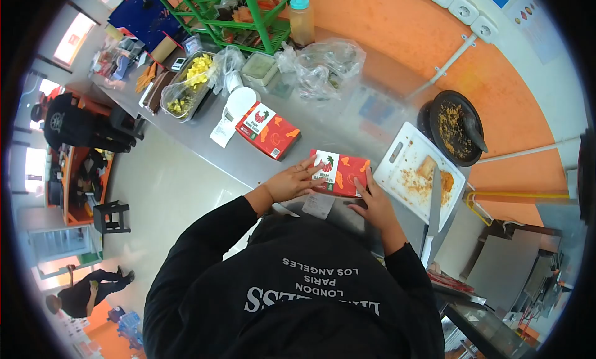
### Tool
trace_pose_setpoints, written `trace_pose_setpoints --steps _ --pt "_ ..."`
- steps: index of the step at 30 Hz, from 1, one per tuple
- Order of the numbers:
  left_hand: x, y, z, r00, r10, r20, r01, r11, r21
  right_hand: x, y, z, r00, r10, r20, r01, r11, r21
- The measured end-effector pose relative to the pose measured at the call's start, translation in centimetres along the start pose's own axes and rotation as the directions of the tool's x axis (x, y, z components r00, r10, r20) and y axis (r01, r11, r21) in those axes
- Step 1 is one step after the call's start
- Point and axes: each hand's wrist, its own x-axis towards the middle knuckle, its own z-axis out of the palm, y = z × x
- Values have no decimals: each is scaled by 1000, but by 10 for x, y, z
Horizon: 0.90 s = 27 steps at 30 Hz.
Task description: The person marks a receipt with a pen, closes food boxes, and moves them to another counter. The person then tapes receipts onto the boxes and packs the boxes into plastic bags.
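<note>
A red and white printed box (349, 171) is held at the near edge of the metal table, between my two hands. My left hand (293, 180) grips its left end, the fingers spread over the white label. Around the right end is my right hand (375, 205), with fingers on the top and side. A second red box (269, 132) sits to the left, farther back. Under the near side of the held box, a white paper slip (318, 205) shows. To the right, a knife (433, 204) lies across a white cutting board (403, 149) with food pieces and crumbs.
A dark stone mortar (456, 128) with a pestle stands behind the board. Plastic bags (329, 67), a clear tray (180, 111) of yellow food, a green rack (264, 36) and a bottle (302, 24) occupy the table. Two people are at the far left, beyond a stool (112, 217).
</note>
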Motion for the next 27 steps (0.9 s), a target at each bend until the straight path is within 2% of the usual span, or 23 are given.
trace_pose_setpoints --steps 1,3,4,6,7,8,10,11,12,14,15,16,17,19,21,23,24,25,26,27 --pt "-2 -1 -1 1000 6 -15 -6 1000 0 2 -1 1 1000 -9 -1 9 1000 1" --pt "7 8 -7 996 -39 -79 37 999 -23 13 -3 5 991 -109 -72 92 973 -212" --pt "13 15 -10 986 -85 -141 78 996 -52 21 -5 5 988 -139 -71 123 972 -202" --pt "35 25 -17 968 -245 55 241 968 64 44 -16 3 999 -52 4 52 994 -97" --pt "44 23 -12 956 -281 80 280 960 23 53 -14 5 996 -94 6 94 992 -86" --pt "51 19 -7 945 -311 104 314 949 -20 61 -9 6 993 -35 113 47 993 -109" --pt "64 22 -13 926 -375 38 374 927 25 80 -13 -4 959 99 266 -51 982 -182" --pt "62 24 -20 911 -412 -4 412 910 50 87 -13 -2 961 69 269 -21 984 -179" --pt "56 25 -28 904 -427 -26 428 902 62 91 -9 2 970 124 209 -65 962 -267" --pt "45 28 -43 892 -325 -314 304 946 -115 96 -1 8 976 188 109 -134 915 -381" --pt "30 28 -50 884 -330 -330 314 944 -102 98 -15 3 980 165 108 -113 918 -381" --pt "7 27 -59 739 -467 -486 411 884 -225 94 -30 -4 979 186 77 -139 902 -409" --pt "-15 23 -71 549 -582 -600 464 809 -360 92 -48 -10 977 209 43 -170 884 -435" --pt "-62 -23 -68 184 -558 -809 583 725 -367 82 -78 -6 866 493 85 -458 850 -259" --pt "-103 -70 -78 -6 -557 -830 783 513 -350 62 -92 16 677 726 120 -707 687 -169" --pt "-141 -119 -77 13 -670 -742 823 429 -373 36 -78 56 682 729 69 -720 684 -113" --pt "-149 -139 -76 24 -669 -743 812 447 -376 33 -70 72 689 724 31 -722 689 -60" --pt "-157 -157 -74 78 -709 -701 857 407 -317 36 -66 81 681 732 14 -730 681 -62" --pt "-158 -164 -81 130 -748 -651 894 372 -249 39 -67 85 702 712 6 -711 701 50" --pt "-157 -169 -85 150 -748 -646 885 394 -250 40 -68 88 719 695 -7 -685 711 160"
